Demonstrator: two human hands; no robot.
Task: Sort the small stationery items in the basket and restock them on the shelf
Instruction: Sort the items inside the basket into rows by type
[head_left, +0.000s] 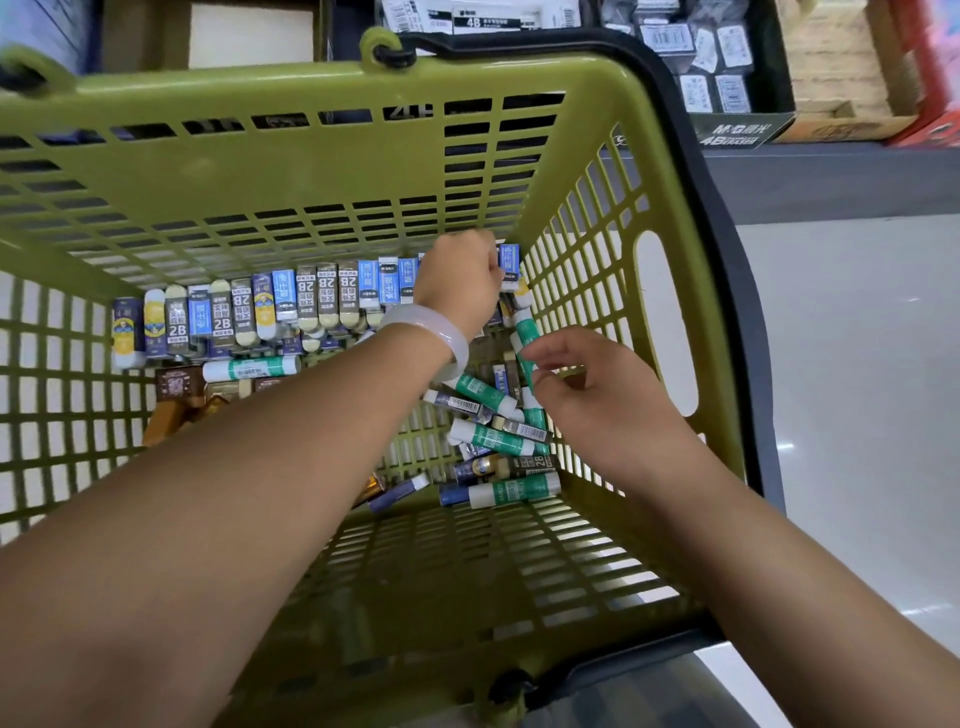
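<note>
An olive-green plastic basket (311, 156) fills the view. Along its far wall stands a sorted row of erasers (270, 306) in blue, grey "2B" and navy-yellow sleeves. A loose pile of green-and-white erasers (493, 441) and others lies at the right of the floor. My left hand (460, 280), with a pale bangle on the wrist, is curled at the right end of the row and grips a blue eraser (510, 262). My right hand (587, 395) pinches a green-and-white eraser (525, 332) that stands tilted against the right wall.
Brown packets (179, 384) lie at the left of the basket floor. Beyond the basket is a shelf with a black display box of 4B erasers (727, 78) and cardboard boxes (831, 62). A dark handle (727, 260) runs round the right rim. Pale floor shows at right.
</note>
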